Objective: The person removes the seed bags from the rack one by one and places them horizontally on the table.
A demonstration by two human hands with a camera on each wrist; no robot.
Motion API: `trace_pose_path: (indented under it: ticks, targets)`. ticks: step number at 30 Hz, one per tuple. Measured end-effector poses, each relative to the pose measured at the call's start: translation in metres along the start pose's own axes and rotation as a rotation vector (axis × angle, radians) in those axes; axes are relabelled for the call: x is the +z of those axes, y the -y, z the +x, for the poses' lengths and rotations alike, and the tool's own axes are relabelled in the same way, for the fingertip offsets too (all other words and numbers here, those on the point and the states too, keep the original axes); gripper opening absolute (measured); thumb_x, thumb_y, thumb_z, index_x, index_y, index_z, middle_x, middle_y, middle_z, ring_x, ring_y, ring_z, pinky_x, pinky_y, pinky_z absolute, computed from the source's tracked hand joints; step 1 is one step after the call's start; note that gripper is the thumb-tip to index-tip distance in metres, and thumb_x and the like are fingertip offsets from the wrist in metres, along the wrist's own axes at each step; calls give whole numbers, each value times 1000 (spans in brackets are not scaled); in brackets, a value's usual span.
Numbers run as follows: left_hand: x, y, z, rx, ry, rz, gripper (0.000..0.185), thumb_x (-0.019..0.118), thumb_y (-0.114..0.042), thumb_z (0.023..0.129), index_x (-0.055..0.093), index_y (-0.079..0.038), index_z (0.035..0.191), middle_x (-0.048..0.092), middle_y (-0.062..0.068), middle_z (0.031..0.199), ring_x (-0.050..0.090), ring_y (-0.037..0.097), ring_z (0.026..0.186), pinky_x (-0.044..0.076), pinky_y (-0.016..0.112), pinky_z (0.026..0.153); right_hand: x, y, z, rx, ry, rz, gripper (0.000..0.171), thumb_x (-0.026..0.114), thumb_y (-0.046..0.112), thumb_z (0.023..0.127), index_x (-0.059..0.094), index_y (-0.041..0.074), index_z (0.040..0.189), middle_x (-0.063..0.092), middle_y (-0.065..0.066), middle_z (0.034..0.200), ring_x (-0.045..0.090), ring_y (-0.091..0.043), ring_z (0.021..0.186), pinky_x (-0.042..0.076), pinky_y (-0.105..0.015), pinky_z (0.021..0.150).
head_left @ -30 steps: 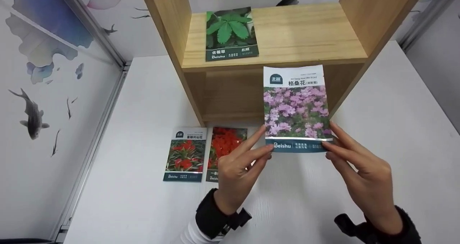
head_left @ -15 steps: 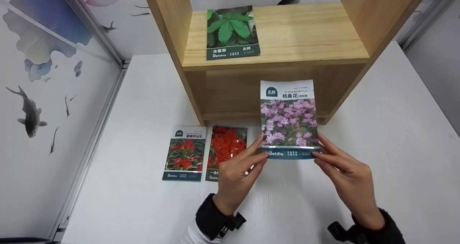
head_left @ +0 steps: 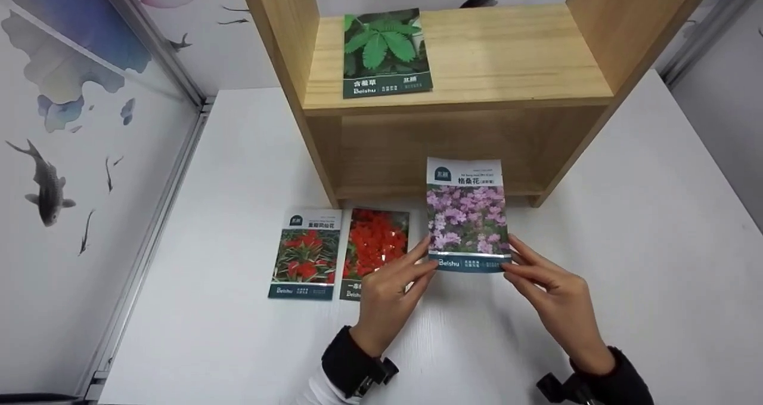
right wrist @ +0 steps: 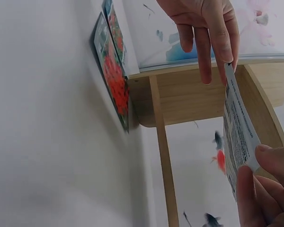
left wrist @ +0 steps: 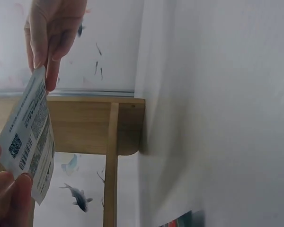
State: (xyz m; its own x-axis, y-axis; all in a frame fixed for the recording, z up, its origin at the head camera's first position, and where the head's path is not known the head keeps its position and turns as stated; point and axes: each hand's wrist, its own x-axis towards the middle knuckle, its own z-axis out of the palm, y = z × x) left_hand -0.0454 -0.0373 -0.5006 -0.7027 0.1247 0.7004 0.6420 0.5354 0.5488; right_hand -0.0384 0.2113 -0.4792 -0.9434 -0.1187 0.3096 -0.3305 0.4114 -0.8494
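Observation:
Both hands hold a seed packet with pink flowers (head_left: 468,217) by its lower corners, raised above the white table in front of the shelf. The left hand (head_left: 390,300) pinches its lower left corner, and the right hand (head_left: 557,306) pinches the lower right one. In the left wrist view the packet's printed back (left wrist: 33,137) with codes faces the camera. Just left of the left hand lie a red-flowered packet (head_left: 375,244), partly covered by that hand, and a packet with red flowers among narrow leaves (head_left: 306,259).
A wooden shelf unit (head_left: 459,104) stands behind the hands. On its upper board lies a green-leaf seed packet (head_left: 386,53) at the left. The white table (head_left: 197,262) runs to a metal-edged wall (head_left: 161,214) with painted fish.
The pink-flower packet has come down and slightly left, away from the shelf board. Both hands moved with it, the right one further left. The other packets stay put.

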Motion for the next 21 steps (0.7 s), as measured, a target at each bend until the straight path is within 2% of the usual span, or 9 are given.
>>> trace_pose_path:
  ticks: [2,5,7,9,12,14,17,21]
  targets:
    - [0,3,-4,2,14,22,18,68,-21,84,73,-16,100,59,-1,124,62,4,98,48,10,67,2,-4,-1,-5,14,3,22,67,2,80,72,10,100,53,-3,132,58,-10,110,49,-17,78]
    - [0,6,-11,-6,32,42,18,71,-18,81,73,-17,99,59,-1,124,63,4,94,41,6,56,5,-9,-4,-5,38,-2,22,67,2,80,72,9,100,52,-4,132,58,-10,110,49,-17,78]
    - [0,8,-15,-10,38,42,20,73,-14,78,73,-17,98,59,-1,123,65,4,86,32,5,49,7,-11,-5,-12,51,-21,21,68,3,80,72,9,99,52,-4,132,58,-10,109,49,-16,79]
    - [0,9,-18,-16,42,45,22,75,-11,76,74,-17,97,60,-1,123,64,3,71,22,7,45,9,-14,-7,-13,65,-43,21,69,4,79,72,9,99,52,-3,132,59,-10,109,49,-16,79]
    - [1,11,-21,-24,45,42,21,75,-10,75,74,-16,96,61,0,121,60,3,60,19,6,45,11,-17,-8,-15,83,-88,21,69,6,79,72,10,99,52,-1,132,57,-10,111,48,-15,80]
    - [2,12,-24,-38,48,48,19,74,-12,77,74,-16,95,61,-1,120,62,3,64,19,5,45,12,-20,-9,-24,95,-111,21,70,7,79,72,11,100,53,-1,132,56,-10,113,47,-13,81]
    - [2,13,-29,-71,61,44,16,73,-13,79,74,-16,95,61,-2,120,66,6,79,21,5,44,14,-23,-11,-34,116,-139,21,70,8,79,72,12,100,52,-2,132,55,-9,114,45,-12,82]
    - [2,14,-32,-112,96,45,16,71,-15,80,73,-17,95,61,-3,121,66,6,83,24,6,44,16,-26,-13,-39,135,-143,21,70,7,79,72,10,100,52,-4,132,56,-8,111,46,-11,81]
